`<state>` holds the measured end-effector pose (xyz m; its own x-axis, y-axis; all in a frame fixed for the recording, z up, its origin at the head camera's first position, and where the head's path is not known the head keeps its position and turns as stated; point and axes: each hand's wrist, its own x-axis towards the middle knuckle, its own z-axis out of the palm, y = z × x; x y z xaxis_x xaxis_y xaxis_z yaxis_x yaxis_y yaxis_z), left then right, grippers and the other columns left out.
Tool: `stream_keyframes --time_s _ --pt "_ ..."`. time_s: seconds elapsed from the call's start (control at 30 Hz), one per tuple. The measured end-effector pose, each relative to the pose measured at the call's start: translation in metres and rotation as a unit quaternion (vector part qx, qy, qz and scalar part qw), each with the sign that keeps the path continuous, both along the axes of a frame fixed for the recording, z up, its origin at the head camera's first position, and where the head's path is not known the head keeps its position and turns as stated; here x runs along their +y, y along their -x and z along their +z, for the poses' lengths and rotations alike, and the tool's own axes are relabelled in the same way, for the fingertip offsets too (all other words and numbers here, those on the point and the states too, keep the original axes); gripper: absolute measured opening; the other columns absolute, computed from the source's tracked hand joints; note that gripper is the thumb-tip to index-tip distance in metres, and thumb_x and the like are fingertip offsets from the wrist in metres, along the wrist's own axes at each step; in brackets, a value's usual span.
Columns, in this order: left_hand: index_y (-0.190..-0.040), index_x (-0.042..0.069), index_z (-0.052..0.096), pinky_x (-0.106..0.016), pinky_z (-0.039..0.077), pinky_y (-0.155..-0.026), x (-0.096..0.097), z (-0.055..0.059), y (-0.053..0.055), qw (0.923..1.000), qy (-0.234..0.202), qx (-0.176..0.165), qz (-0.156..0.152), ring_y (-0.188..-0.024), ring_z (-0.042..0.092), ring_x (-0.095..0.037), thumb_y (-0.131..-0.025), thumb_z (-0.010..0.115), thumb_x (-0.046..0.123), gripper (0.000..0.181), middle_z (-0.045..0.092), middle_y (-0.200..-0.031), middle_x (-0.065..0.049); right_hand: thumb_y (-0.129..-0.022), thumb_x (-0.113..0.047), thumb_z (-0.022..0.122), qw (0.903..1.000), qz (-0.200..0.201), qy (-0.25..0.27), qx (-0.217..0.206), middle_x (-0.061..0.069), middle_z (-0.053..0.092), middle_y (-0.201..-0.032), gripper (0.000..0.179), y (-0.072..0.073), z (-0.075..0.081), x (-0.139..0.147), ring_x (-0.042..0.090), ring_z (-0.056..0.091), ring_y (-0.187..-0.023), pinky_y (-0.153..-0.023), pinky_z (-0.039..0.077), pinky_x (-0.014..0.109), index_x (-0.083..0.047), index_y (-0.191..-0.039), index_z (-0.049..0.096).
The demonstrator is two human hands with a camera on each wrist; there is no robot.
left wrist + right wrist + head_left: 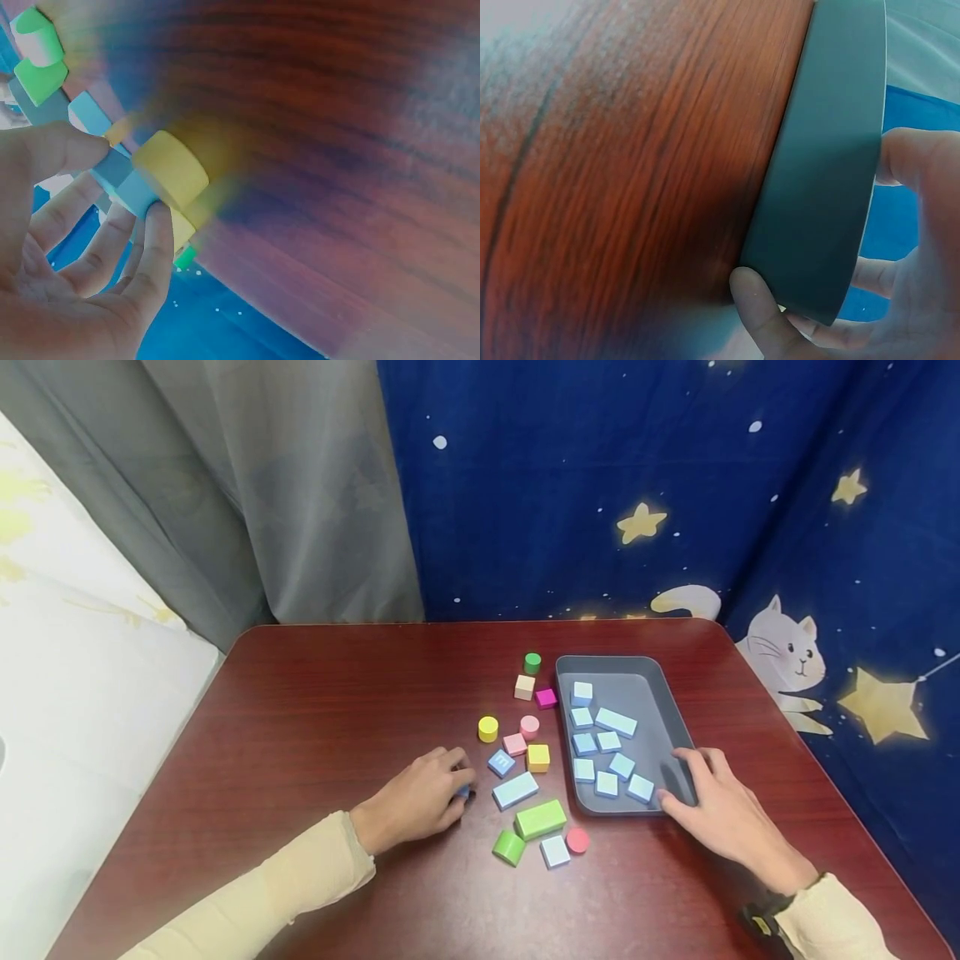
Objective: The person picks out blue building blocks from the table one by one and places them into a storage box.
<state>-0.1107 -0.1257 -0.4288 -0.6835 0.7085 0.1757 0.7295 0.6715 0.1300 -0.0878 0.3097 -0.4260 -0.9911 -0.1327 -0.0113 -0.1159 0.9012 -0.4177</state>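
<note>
My left hand [420, 793] pinches a blue block [135, 187] between thumb and fingertips, low over the table; in the head view the fingers hide most of it. To its right lie a blue block marked with a figure [501, 763] and a long light-blue block [515, 792]. My right hand [727, 810] grips the near right corner of a grey tray [671, 693], its fingers on the rim and wall [810, 165]. Several light-blue blocks, such as a long one [617, 722], lie inside the tray, mostly along its left side.
Left of the tray are a yellow cylinder [488, 729], a yellow cube [537, 758], pink blocks [514, 744], a magenta block [546, 698] and a green cylinder [532, 663]. Nearer lie a green block [541, 820], a green arched piece [509, 847] and a red disc [577, 841]. Curtains [562, 485] hang behind.
</note>
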Motion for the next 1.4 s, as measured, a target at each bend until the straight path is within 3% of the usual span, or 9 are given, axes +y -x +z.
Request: stream_keyframes --time_s 0.3,0.53,0.9,1.4 --pt "-0.113 0.008 0.082 -0.034 0.059 -0.084 0.006 0.012 0.004 0.9997 0.011 -0.018 0.010 -0.094 0.059 -0.020 -0.094 0.084 0.017 0.021 0.069 -0.113 -0.007 -0.099 -0.040 0.077 1.0000 -0.002 -0.004 -0.006 0.032 0.043 -0.145 0.075 0.000 0.000 -0.001 0.051 0.067 -0.103 -0.088 0.054 0.074 0.001 -0.155 0.048" --pt "-0.118 0.008 0.082 -0.037 0.059 -0.089 0.014 0.018 0.008 0.9999 0.012 -0.012 0.003 -0.098 0.062 -0.022 -0.095 0.082 0.018 0.024 0.070 -0.115 -0.009 -0.099 -0.041 0.077 1.0000 -0.002 -0.005 -0.002 0.032 0.043 -0.145 0.076 0.001 -0.001 0.000 0.051 0.067 -0.103 -0.088 0.054 0.074 0.001 -0.155 0.048" --pt "-0.123 0.012 0.081 -0.033 0.059 -0.090 0.026 0.027 0.012 0.9990 0.017 -0.038 0.013 -0.104 0.061 -0.021 -0.096 0.083 0.019 0.028 0.070 -0.122 -0.009 -0.098 -0.040 0.078 1.0000 -0.002 -0.002 0.003 0.032 0.044 -0.144 0.075 0.001 -0.001 -0.001 0.047 0.068 -0.101 -0.088 0.055 0.072 0.001 -0.154 0.049" --pt "-0.126 0.011 0.081 -0.031 0.058 -0.087 0.043 0.034 0.015 0.9994 0.013 -0.023 -0.020 -0.100 0.061 -0.020 -0.096 0.082 0.015 0.030 0.071 -0.120 -0.009 -0.098 -0.039 0.079 1.0000 -0.004 -0.003 0.000 0.033 0.044 -0.144 0.075 0.000 -0.002 -0.001 0.043 0.069 -0.096 -0.086 0.057 0.070 0.002 -0.154 0.049"
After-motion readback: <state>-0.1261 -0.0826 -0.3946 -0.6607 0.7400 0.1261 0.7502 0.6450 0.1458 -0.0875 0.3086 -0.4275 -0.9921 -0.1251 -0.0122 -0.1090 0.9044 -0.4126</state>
